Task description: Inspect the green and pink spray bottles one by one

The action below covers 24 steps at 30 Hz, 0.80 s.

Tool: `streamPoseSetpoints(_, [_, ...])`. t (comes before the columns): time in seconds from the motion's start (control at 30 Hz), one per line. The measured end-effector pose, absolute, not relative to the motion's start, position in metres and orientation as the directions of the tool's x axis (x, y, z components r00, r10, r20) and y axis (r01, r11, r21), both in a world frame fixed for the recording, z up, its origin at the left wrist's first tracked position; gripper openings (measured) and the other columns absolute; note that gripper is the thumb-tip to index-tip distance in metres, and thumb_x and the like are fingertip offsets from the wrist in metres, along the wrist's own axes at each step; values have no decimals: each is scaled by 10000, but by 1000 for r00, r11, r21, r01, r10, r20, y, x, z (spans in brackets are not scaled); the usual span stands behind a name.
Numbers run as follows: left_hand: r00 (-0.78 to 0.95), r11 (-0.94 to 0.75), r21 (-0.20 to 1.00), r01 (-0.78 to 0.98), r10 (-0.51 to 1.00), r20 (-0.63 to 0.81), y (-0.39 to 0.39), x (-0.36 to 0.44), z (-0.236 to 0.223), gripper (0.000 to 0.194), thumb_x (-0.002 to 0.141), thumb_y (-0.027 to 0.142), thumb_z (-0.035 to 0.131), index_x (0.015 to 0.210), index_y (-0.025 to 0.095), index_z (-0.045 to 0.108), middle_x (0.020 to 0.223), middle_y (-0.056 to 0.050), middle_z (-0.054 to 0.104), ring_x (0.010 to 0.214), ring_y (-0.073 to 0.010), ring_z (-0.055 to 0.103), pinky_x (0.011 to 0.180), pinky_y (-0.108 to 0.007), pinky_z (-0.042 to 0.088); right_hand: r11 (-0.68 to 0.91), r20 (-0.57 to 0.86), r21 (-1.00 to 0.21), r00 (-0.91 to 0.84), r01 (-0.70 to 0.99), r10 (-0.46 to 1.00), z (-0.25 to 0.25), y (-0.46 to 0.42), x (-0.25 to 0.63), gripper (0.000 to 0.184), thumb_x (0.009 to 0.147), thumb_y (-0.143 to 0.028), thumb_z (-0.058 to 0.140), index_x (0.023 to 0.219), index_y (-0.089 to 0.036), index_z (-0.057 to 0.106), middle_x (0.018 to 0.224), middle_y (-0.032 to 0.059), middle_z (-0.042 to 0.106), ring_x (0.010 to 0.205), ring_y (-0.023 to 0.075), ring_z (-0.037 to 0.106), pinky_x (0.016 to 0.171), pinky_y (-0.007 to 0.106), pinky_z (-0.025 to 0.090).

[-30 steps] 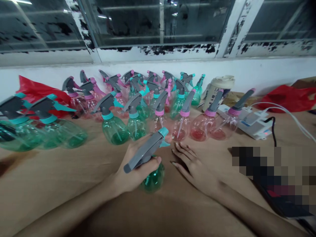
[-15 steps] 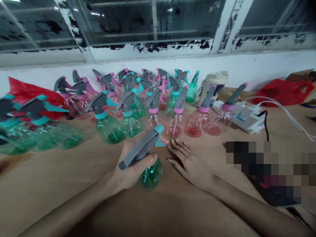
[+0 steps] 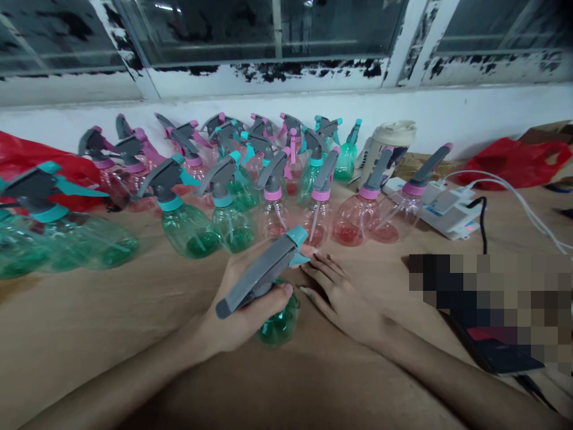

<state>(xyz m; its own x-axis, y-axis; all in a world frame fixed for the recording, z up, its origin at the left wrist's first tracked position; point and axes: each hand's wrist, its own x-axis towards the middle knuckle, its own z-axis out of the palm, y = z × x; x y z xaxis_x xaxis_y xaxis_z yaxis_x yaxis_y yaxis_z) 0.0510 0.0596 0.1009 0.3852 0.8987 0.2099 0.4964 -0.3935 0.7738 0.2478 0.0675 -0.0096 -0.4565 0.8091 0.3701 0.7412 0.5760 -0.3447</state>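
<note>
My left hand [image 3: 244, 304] is wrapped round the neck of a green spray bottle [image 3: 280, 319] with a grey and turquoise trigger head. The bottle's head points to the upper right, and my fingers hide its collar. Just right of it, my right hand [image 3: 347, 298] lies palm down on the wooden table [image 3: 147, 334], fingers stretched out and holding nothing. Its fingertips are close to the bottle's nozzle; whether they touch my left fingertips I cannot tell. Beyond my hands stand a green spray bottle [image 3: 233, 230] and a pink spray bottle [image 3: 316, 221], part of a group of several.
A white power strip [image 3: 447, 209] with chargers and cables sits at the right, behind a dark phone [image 3: 505, 346]. A coffee cup [image 3: 387, 143] stands by the wall. Red plastic bags lie left [image 3: 49, 167] and right [image 3: 514, 161]. More green bottles [image 3: 85, 239] stand at the left.
The held bottle's head has shifted slightly right and tilts a little more. My left hand stays round it. My right hand has barely moved. The whole view has shifted slightly.
</note>
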Motion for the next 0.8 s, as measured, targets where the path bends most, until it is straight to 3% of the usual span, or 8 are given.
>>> streamPoseSetpoints(0.23, [431, -443, 790, 424, 866, 254, 59, 56, 110, 306, 733, 171, 518, 1000, 240, 650, 717, 2, 694, 880, -220, 649, 867, -354, 486, 566, 355, -340, -455, 751, 817, -7, 66, 247, 425, 914, -330, 394, 1271, -121, 491, 1355, 127, 465, 1303, 241, 340, 1076, 480, 281])
streamPoseSetpoints(0.43, [437, -448, 811, 377, 858, 271, 61, 60, 112, 310, 717, 164, 531, 989, 261, 644, 777, -13, 707, 1056, -249, 585, 915, -387, 457, 566, 340, -322, -465, 759, 817, -4, 66, 247, 432, 919, -342, 383, 1286, -132, 474, 1369, 118, 449, 1308, 236, 331, 1079, 483, 273])
streamPoseSetpoints(0.8, [414, -323, 835, 446, 901, 127, 61, 50, 100, 179, 796, 287, 530, 908, 235, 659, 931, -43, 698, 892, -237, 647, 821, -382, 513, 556, 313, -328, -467, 764, 827, -2, 66, 246, 449, 921, -342, 388, 1285, -92, 472, 1381, 135, 430, 1313, 237, 320, 1092, 462, 254])
